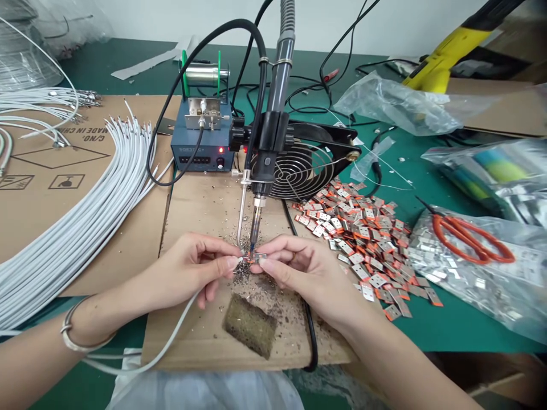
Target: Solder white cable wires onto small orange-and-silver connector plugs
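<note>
My left hand [205,265] pinches the end of a white cable [173,336], whose length hangs below and loops back under my wrist. Between the thumb and finger of my right hand [294,262] is a small metal USB connector [259,258] with an orange part. The cable end and the connector meet under the tip of a mounted soldering iron [255,228]. A thin metal solder feed tube [241,216] comes down beside the tip. Fingers and tip partly hide the joint.
Orange-and-silver USB connectors [363,228] lie piled at right, near orange-handled scissors [470,236] on a plastic bag. A brown sponge [250,326] rests on the cardboard [192,228]. Behind stand a blue solder feeder [200,142] and a fan [303,165]. White cables [94,216] fill the left.
</note>
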`<state>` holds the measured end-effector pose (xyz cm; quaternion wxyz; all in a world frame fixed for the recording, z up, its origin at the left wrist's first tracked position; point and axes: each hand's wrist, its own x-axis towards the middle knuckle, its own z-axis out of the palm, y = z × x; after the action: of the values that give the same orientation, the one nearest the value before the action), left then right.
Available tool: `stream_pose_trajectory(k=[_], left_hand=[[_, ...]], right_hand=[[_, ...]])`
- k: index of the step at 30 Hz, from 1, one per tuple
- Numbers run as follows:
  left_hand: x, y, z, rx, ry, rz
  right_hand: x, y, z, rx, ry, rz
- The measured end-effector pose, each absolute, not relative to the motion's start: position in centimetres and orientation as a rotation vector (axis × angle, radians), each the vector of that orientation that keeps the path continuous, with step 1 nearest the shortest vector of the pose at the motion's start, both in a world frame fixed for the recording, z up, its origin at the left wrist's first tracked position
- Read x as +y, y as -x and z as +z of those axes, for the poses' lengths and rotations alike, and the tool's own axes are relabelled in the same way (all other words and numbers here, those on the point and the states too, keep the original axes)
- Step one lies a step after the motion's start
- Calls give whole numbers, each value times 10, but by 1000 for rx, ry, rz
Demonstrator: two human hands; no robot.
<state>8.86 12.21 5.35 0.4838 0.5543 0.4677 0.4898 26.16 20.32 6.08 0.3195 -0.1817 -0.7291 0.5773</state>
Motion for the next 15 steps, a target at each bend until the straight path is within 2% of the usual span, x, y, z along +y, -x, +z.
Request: stream_pose_trajectory(k=[15], left_hand=[[122, -87, 52, 1217, -1405, 1142]], right_hand=[[201, -261, 61, -1934, 594, 1416]])
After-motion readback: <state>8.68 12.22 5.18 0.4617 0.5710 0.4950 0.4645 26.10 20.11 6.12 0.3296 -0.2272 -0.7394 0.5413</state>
